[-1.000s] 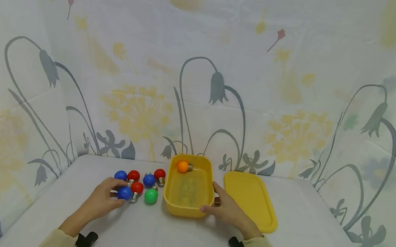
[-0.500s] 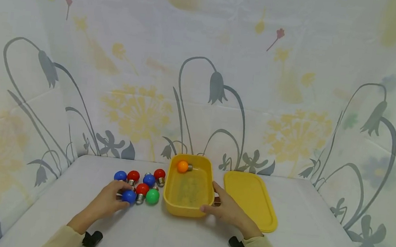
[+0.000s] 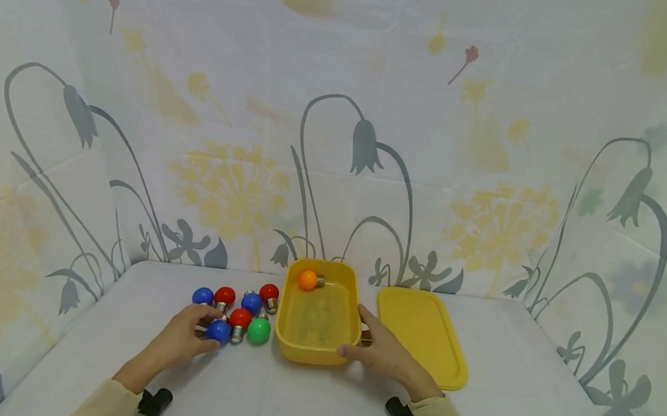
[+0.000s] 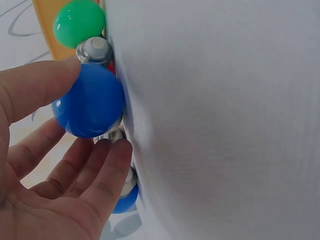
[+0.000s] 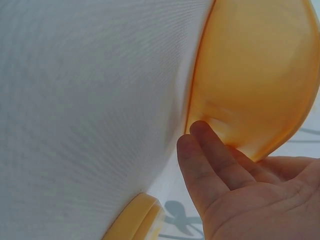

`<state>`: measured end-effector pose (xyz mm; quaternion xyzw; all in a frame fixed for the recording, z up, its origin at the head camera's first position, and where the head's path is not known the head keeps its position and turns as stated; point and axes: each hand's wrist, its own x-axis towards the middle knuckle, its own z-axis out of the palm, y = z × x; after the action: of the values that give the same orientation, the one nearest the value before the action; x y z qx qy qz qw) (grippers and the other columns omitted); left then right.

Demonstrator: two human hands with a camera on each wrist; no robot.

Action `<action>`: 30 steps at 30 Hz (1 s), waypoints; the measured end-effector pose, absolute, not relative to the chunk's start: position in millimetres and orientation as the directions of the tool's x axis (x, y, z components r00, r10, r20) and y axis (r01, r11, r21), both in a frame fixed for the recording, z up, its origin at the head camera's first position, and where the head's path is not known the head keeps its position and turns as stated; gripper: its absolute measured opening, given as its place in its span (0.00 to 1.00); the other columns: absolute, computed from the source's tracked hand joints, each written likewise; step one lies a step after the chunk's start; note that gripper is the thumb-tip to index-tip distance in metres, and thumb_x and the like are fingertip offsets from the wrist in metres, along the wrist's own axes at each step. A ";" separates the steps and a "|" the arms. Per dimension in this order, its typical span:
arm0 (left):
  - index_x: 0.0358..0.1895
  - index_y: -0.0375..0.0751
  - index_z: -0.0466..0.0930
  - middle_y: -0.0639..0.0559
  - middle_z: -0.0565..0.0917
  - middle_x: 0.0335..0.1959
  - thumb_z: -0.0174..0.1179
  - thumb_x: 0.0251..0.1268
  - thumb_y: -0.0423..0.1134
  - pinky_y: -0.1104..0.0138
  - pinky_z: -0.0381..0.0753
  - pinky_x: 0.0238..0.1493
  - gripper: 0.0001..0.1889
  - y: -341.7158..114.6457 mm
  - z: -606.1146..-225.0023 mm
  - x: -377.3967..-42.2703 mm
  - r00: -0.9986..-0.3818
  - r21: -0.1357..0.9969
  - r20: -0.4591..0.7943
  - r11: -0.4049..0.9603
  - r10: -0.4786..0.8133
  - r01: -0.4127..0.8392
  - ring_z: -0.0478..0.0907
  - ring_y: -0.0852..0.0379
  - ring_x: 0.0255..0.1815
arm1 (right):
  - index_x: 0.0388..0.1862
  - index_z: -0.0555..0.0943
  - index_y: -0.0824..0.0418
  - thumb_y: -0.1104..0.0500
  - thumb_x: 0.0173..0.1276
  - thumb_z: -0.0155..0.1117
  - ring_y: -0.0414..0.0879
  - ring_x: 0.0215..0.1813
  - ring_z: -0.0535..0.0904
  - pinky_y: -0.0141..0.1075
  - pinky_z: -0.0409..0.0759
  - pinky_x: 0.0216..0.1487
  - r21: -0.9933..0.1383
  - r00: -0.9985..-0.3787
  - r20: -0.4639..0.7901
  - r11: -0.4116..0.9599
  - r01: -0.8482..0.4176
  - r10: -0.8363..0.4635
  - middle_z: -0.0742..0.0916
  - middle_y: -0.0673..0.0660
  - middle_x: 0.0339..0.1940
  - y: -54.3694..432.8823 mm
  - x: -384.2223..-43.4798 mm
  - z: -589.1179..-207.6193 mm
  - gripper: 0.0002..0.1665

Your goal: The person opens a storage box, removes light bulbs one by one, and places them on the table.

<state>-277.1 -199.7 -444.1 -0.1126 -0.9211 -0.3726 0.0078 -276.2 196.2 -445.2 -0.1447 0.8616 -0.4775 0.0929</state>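
My left hand (image 3: 179,338) has its thumb and fingers about a round blue light bulb (image 4: 89,100), gripping it at the near side of a bulb cluster. Just right of it lie a red bulb (image 3: 240,318) and a green bulb (image 3: 259,330), both with metal screw bases. A yellow plastic box (image 3: 315,355) stands in the middle, an orange bulb (image 3: 308,280) lying in its far left corner. Against the box's right wall rests my right hand (image 3: 386,354); its fingers look fairly straight in the right wrist view, touching the wall (image 5: 250,75).
Farther back in the cluster are a blue bulb (image 3: 202,296), a red bulb (image 3: 225,296), another blue bulb (image 3: 251,303) and another red bulb (image 3: 269,293). A yellow lid (image 3: 420,337) lies flat right of the box. Patterned cloth (image 3: 340,135) hangs behind the white table (image 3: 290,405).
My left hand has moved slightly right and nearer with the blue bulb. The neighbouring red and green bulbs have shifted right. The right hand and the box look unmoved.
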 end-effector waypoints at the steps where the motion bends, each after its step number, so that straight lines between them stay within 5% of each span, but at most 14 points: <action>1: 0.53 0.36 0.76 0.46 0.75 0.50 0.72 0.49 0.31 0.56 0.80 0.50 0.25 -200.3 -443.9 -277.1 -0.974 0.687 0.100 0.694 0.202 0.214 0.76 0.49 0.49 | 0.78 0.45 0.61 0.45 0.59 0.70 0.51 0.58 0.75 0.46 0.75 0.58 -0.850 -0.941 -0.023 0.503 -0.160 -0.338 0.59 0.61 0.75 196.1 -276.3 -445.2 0.60; 20: 0.54 0.29 0.75 0.36 0.75 0.49 0.68 0.55 0.33 0.52 0.80 0.49 0.23 -208.2 -408.2 -285.1 -0.932 0.659 0.276 0.660 0.234 0.361 0.75 0.39 0.49 | 0.77 0.45 0.62 0.45 0.58 0.71 0.53 0.58 0.75 0.47 0.75 0.59 -0.849 -0.940 -0.024 0.503 -0.160 -0.339 0.59 0.63 0.75 195.4 -277.3 -442.3 0.60; 30: 0.52 0.35 0.77 0.43 0.77 0.49 0.68 0.56 0.34 0.52 0.80 0.50 0.20 -174.9 -388.7 -298.7 -0.894 0.645 0.316 0.619 0.319 0.449 0.76 0.43 0.49 | 0.77 0.45 0.62 0.45 0.58 0.71 0.51 0.58 0.76 0.47 0.74 0.59 -0.849 -0.942 -0.025 0.505 -0.157 -0.335 0.59 0.62 0.75 195.8 -278.7 -446.1 0.61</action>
<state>-298.7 -174.9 -388.7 -0.2143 -0.8956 -0.3804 0.0853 -278.7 195.8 -446.1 -0.1426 0.8623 -0.4768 0.0935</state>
